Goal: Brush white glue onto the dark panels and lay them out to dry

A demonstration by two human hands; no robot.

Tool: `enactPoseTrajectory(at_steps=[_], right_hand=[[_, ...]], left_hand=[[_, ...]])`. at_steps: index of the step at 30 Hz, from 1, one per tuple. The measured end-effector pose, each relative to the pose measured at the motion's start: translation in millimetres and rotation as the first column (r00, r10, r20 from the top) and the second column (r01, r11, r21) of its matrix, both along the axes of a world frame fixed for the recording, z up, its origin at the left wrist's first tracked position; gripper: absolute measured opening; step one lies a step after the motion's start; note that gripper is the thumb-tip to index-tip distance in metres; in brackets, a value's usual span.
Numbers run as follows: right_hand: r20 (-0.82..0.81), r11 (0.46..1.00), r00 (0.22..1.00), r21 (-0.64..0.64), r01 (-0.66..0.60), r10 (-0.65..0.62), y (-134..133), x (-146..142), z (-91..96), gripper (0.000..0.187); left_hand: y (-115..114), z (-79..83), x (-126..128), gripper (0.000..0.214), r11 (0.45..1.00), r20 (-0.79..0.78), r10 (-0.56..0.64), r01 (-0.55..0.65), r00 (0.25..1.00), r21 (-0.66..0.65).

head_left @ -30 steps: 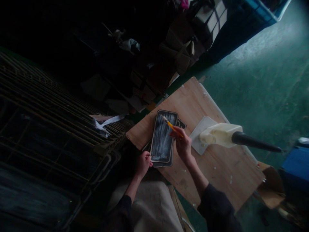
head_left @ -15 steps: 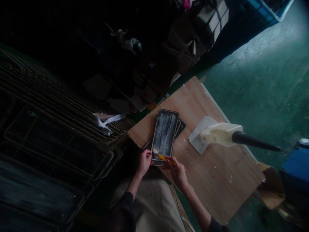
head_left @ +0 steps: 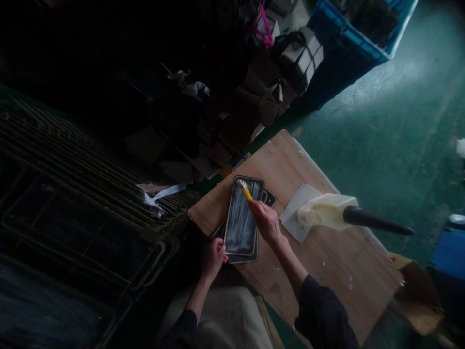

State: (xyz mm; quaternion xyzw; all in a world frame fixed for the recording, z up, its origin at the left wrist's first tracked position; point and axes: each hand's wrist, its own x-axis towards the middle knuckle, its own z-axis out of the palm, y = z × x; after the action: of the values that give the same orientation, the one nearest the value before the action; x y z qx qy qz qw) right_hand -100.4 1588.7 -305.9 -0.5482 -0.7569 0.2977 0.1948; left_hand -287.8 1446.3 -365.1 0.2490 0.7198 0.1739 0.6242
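Observation:
My right hand (head_left: 267, 220) is closed around the yellow handle of a paintbrush (head_left: 247, 193). The pale bristles touch the far left part of a dark rectangular panel (head_left: 241, 228) with rounded corners and a light rim. Streaks of whitish coating run along the panel's length. At its near left corner, my left hand (head_left: 215, 257) pinches the edge between thumb and fingers. Beneath it lie more dark panels (head_left: 271, 198), turned at a different angle, with only their edges and corners showing.
The panels lie on a wooden board (head_left: 312, 271). To the right, a cut-open whitish plastic jug (head_left: 330, 211) with a black spout rests over a pale sheet (head_left: 290, 213). A wire rack (head_left: 119, 194) of dark panels stands left. A blue crate (head_left: 348, 43) stands beyond, beside cardboard boxes (head_left: 303, 58).
My right hand has carried the brush from the panel's near end to its far end. My left hand stays at the near left corner. The camera view has shifted slightly.

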Motion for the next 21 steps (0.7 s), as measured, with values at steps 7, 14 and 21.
enactPoseTrajectory(at_steps=[7,14,21], right_hand=[[0.045,0.990,0.989,0.040,0.136,-0.138,-8.8,18.5,-16.1,0.029],[0.127,0.974,0.974,-0.100,0.201,-0.188,-128.5,8.7,3.4,0.029],[0.086,0.912,0.951,-0.269,0.310,-0.298,-232.9,-10.0,39.9,0.033]], left_hand=[[-1.5,-1.2,2.5,0.004,0.998,0.010,0.057,-0.057,0.998,-0.028],[2.8,5.9,0.7,0.017,0.996,0.043,0.077,-0.075,0.996,-0.047],[8.7,19.2,-1.0,0.008,0.989,0.080,0.133,-0.127,0.988,-0.078]])
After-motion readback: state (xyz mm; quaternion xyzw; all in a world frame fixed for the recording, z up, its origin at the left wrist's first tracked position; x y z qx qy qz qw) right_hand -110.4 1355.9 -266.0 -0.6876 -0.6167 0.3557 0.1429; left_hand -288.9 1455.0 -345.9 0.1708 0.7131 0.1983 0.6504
